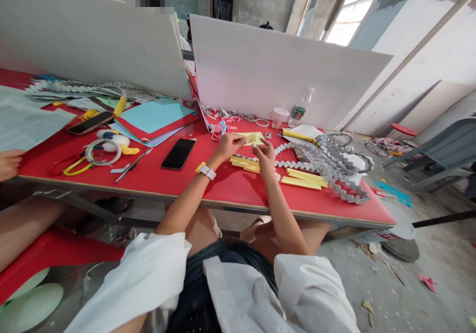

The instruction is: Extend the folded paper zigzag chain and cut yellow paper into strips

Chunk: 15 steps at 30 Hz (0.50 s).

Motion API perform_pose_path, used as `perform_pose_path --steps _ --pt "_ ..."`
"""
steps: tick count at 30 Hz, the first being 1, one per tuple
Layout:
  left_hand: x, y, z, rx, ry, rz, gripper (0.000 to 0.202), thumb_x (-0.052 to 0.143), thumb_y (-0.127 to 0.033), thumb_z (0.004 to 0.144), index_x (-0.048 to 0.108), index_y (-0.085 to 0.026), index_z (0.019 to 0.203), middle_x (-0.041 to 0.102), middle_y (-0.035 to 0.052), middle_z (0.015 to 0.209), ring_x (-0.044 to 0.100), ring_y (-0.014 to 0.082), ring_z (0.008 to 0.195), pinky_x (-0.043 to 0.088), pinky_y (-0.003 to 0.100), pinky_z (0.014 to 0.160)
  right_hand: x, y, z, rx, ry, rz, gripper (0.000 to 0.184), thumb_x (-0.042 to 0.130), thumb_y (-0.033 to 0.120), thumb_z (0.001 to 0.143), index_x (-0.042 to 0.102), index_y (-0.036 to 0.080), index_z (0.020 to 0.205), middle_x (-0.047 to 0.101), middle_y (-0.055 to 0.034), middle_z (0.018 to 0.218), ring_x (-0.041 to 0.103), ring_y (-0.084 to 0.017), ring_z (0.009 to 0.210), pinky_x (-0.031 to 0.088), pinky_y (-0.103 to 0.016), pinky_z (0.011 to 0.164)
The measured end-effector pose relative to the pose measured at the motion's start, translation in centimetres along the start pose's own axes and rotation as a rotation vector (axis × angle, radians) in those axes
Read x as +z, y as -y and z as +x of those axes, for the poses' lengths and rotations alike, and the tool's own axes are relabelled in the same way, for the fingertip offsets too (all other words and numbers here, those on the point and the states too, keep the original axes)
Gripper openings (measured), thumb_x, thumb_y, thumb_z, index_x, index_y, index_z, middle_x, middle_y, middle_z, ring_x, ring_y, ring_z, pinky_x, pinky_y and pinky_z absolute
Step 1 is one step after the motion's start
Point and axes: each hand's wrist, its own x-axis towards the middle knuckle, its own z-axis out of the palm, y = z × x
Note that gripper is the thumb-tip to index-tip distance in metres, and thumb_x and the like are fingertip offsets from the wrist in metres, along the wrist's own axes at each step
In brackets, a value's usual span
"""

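Note:
My left hand (pixel 228 147), with a watch at its wrist, pinches a small folded piece of yellow paper (pixel 252 138) above the red table. Close by on its right, my right hand (pixel 265 155) has its fingers drawn together, and a tiny pale spot shows at the fingertips; what it holds is too small to make out. Beneath and between the hands lie folded yellow paper strips (pixel 245 164). More yellow strips (pixel 305 179) rest to the right of my right hand. A grey zigzag chain of folded paper (pixel 316 162) runs from near the hands to a pile at the right.
A black phone (pixel 178 153) lies left of my hands; scissors (pixel 134 164) and a tape roll (pixel 103 151) are farther left. Behind stand a plastic bottle (pixel 299 109), a cup (pixel 279 118) and a white board (pixel 282 70). Another person's hand (pixel 10 163) holds a sheet at the far left.

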Motion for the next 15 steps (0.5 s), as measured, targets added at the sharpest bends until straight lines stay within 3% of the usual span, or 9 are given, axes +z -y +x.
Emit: perform_pose_path --steps 3,4,6,8,11,15 --pt "-0.3 -1.3 0.3 -0.03 -0.202 -0.201 0.024 0.071 -0.038 0.077 0.068 -0.015 0.083 0.064 0.0007 0.069 0.057 0.0086 0.06 0.051 0.021 0.063 1.5 2.1 -4.0 -0.128 0.0 -0.095 0.041 0.076 0.041 0.067 0.062 0.024 0.102 0.06 -0.0035 0.095 0.055 -0.018 0.09 0.045 -0.033 0.086" --pt "-0.4 -1.8 0.5 -0.047 -0.254 -0.275 0.023 0.066 -0.037 0.081 0.067 -0.015 0.084 0.063 0.0004 0.069 0.057 0.0074 0.06 0.051 0.02 0.063 2.3 2.5 -5.5 -0.181 0.055 -0.136 0.038 0.076 0.039 0.068 0.063 0.024 0.1 0.061 -0.0046 0.097 0.055 -0.02 0.092 0.044 -0.035 0.087" --pt "-0.8 -2.8 1.0 -0.086 -0.321 -0.416 0.018 0.061 -0.032 0.086 0.064 -0.015 0.082 0.063 0.0 0.069 0.058 0.0056 0.06 0.052 0.018 0.065 3.8 3.0 -8.2 -0.425 0.265 -0.364 0.033 0.071 0.039 0.075 0.062 0.023 0.103 0.061 -0.0075 0.103 0.055 -0.023 0.099 0.044 -0.039 0.089" --pt "-1.0 -3.9 1.3 -0.121 -0.357 -0.535 0.013 0.058 -0.026 0.088 0.063 -0.015 0.082 0.063 -0.0003 0.069 0.059 0.0042 0.06 0.053 0.015 0.066 5.3 3.0 -9.9 -0.567 0.328 -0.49 0.028 0.067 0.038 0.08 0.062 0.022 0.103 0.061 -0.0073 0.098 0.055 -0.023 0.095 0.045 -0.04 0.085" --pt "-0.8 -5.2 1.3 -0.155 -0.384 -0.667 0.008 0.058 -0.021 0.088 0.062 -0.015 0.084 0.063 -0.0006 0.071 0.059 0.0031 0.06 0.053 0.014 0.066 6.8 2.8 -10.7 -0.656 0.313 -0.539 0.024 0.062 0.032 0.083 0.058 0.021 0.104 0.062 -0.0072 0.096 0.054 -0.021 0.089 0.045 -0.038 0.08" --pt "0.2 -6.2 0.8 -0.19 -0.393 -0.769 0.005 0.06 -0.019 0.087 0.062 -0.014 0.085 0.063 -0.001 0.071 0.058 0.0029 0.059 0.053 0.014 0.064 7.0 3.3 -10.5 -0.734 0.271 -0.634 0.024 0.058 0.026 0.08 0.054 0.019 0.103 0.061 -0.0078 0.094 0.051 -0.022 0.087 0.044 -0.037 0.078"
